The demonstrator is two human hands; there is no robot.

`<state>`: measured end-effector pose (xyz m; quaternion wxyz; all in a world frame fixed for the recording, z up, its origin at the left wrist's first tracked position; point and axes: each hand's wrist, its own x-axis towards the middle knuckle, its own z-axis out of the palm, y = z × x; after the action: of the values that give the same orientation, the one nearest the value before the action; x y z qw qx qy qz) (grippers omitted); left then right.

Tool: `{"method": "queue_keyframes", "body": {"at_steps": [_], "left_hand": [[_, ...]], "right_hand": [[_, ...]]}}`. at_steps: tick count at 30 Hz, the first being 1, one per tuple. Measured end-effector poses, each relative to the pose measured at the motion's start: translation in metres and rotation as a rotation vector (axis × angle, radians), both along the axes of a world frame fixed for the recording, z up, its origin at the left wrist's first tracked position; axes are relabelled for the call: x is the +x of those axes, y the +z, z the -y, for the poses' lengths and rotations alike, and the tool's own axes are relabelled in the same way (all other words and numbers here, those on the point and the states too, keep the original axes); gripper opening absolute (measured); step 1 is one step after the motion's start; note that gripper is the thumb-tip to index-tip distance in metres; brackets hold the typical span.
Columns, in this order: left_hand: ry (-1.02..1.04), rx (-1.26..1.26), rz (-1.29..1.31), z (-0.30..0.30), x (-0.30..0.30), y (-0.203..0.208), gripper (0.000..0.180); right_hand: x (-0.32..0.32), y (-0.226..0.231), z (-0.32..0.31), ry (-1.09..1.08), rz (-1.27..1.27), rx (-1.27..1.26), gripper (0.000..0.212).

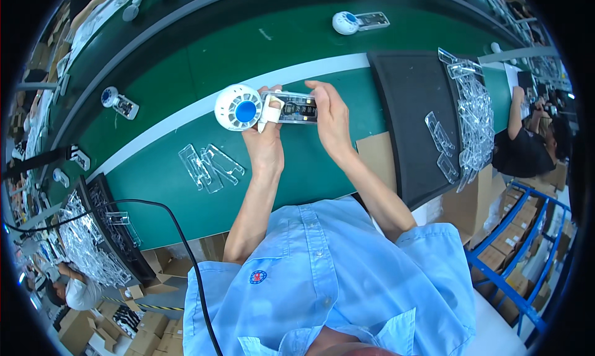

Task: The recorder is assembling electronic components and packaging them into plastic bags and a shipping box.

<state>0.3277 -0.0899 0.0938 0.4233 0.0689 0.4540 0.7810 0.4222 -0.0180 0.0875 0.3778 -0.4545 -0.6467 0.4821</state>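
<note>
Between my hands is a white device with a round slotted head, a blue disc at its middle and a clear plastic body (300, 110) with dark electronics inside. My left hand (265, 146) is closed round its white neck from below, some fingers hidden behind it. At the other end, my right hand (333, 115) grips the clear body, thumb on top and fingertips partly out of sight. Several loose clear plastic pieces (209, 168) lie on the green bench (304, 176), left of my left forearm.
A black tray (412, 108) at right holds a heap of clear plastic parts (475, 123); another heap (93, 247) is at lower left. Similar devices (346, 23) lie on the green belt (273, 36) beyond a white strip. A black cable (176, 229) crosses at left. Other people sit at both sides.
</note>
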Motion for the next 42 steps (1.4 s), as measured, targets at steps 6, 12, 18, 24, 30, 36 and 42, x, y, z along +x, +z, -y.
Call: {"method": "queue_keyframes", "body": {"at_steps": [6, 12, 18, 24, 30, 36, 42], "left_hand": [[-0.069, 0.128, -0.181, -0.006, 0.011, 0.013, 0.054], [-0.178, 0.126, -0.192, 0.001, 0.017, 0.016, 0.049], [-0.252, 0.052, -0.761, 0.007, 0.029, 0.022, 0.052], [-0.200, -0.028, -0.737, -0.011, 0.033, 0.009, 0.040], [-0.373, -0.171, -0.226, -0.088, -0.052, -0.036, 0.040], [-0.367, -0.468, -0.475, -0.147, -0.223, -0.073, 0.033], [0.159, -1.009, -1.755, -0.155, -0.246, -0.107, 0.057]], "right_hand": [[-0.004, -0.005, -0.011, -0.138, -0.353, -0.388, 0.047], [0.003, 0.008, -0.007, -0.167, -0.311, -0.119, 0.043], [0.013, 0.002, -0.014, -0.048, -0.543, -0.441, 0.044], [0.006, -0.020, -0.022, -0.220, -0.493, -0.292, 0.055], [0.087, -0.037, -0.064, -0.086, 0.192, 0.208, 0.028], [0.310, -0.034, -0.086, -0.243, 1.105, 0.402, 0.051], [0.333, -0.050, -0.097, -0.124, 1.041, 0.396, 0.047]]}}
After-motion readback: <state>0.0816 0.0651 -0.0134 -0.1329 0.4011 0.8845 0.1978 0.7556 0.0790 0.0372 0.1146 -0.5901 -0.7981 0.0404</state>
